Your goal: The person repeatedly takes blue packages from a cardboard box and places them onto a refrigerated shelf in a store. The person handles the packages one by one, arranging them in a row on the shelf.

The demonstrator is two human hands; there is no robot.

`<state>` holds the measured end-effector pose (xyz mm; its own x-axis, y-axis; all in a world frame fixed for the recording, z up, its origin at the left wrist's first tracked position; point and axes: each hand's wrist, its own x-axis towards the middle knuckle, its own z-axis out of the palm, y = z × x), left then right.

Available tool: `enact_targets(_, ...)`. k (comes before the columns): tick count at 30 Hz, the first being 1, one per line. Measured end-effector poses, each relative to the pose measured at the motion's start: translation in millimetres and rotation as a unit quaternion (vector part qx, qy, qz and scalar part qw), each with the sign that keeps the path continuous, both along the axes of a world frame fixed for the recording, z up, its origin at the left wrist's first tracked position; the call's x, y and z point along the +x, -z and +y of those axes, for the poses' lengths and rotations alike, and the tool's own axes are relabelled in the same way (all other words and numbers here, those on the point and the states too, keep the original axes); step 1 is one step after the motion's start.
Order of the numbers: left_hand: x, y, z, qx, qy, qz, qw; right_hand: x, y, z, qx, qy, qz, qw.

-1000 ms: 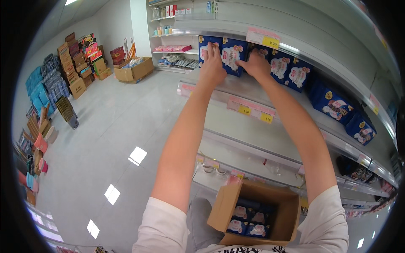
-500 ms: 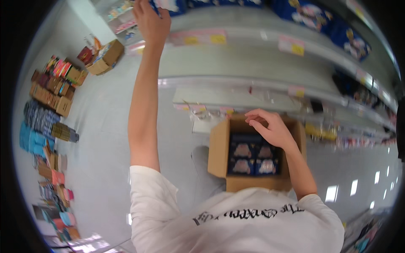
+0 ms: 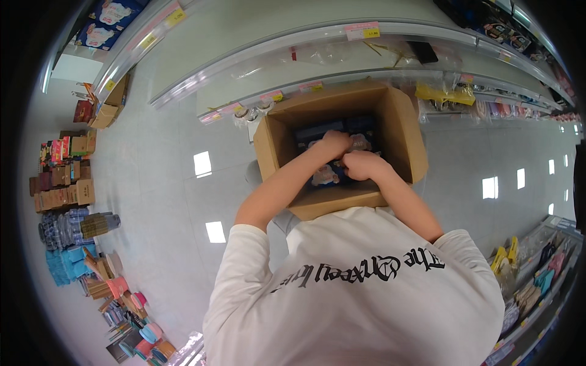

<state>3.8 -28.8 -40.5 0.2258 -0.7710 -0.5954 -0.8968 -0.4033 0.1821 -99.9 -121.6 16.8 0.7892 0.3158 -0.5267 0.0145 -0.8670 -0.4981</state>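
Observation:
A brown cardboard box (image 3: 398,131) stands with its flaps spread in front of me, holding several dark blue packages (image 3: 325,175) with pale pictures on them. Both of my hands are down inside it, close together. My left hand (image 3: 334,144) is curled closed on a package near the middle of the box. Just to its right, my right hand (image 3: 364,165) has its fingers bent and pinched at the edge of a dark blue package. The fingertips of both hands are partly hidden.
Shelves with a metal front rail (image 3: 256,43) run along the far side. More blue packages (image 3: 107,24) sit on a shelf at the upper left. Stacked boxes (image 3: 67,195) and goods line the left wall. A rack of goods (image 3: 540,277) stands at the lower right.
My left hand has come down from the upper shelf into the box. My right hand has gone from the box's rim down to the packages. The view has shifted, showing the box larger.

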Motion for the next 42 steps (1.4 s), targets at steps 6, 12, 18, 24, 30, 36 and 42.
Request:
enact_targets(6, -12.8, 94.2, 24.4, -0.04, -0.097, 0.006, 0.994, -5.5, 10.3, 6.3, 0.003, -0.014, -0.038, 0.999)
enact_targets(12, 2.7, 81.9, 22.1, -0.059, 0.06, -0.096, 0.992, -3.9, 11.6, -3.8, -0.011, 0.005, -0.11, 0.994)
enact_targets(18, 29.7, 40.4, 26.5, -0.067, 0.144, -0.157, 0.975, -4.2, -5.1, -7.2, -0.053, 0.139, -0.175, 0.973)
enact_targets(24, 20.0, -125.0, 55.3, -0.167, -0.1, 0.004, 0.981, 6.1, -30.1, -9.8, 0.139, 0.36, -0.269, 0.882)
enact_targets(30, 0.1, -170.1, 108.2, -0.421, -0.42, 0.202, 0.778, 13.4, -41.5, -21.0, 0.501, 0.273, -0.095, 0.816)
enact_targets(36, -24.9, -146.5, 122.0, -0.651, -0.467, 0.298, 0.519, 17.2, -68.0, -11.0, 0.514, 0.285, -0.075, 0.806)
enact_targets(42, -39.4, -145.9, 116.9, -0.595, -0.492, 0.258, 0.581, 27.7, -80.1, -2.9, 0.51, 0.259, -0.187, 0.798)
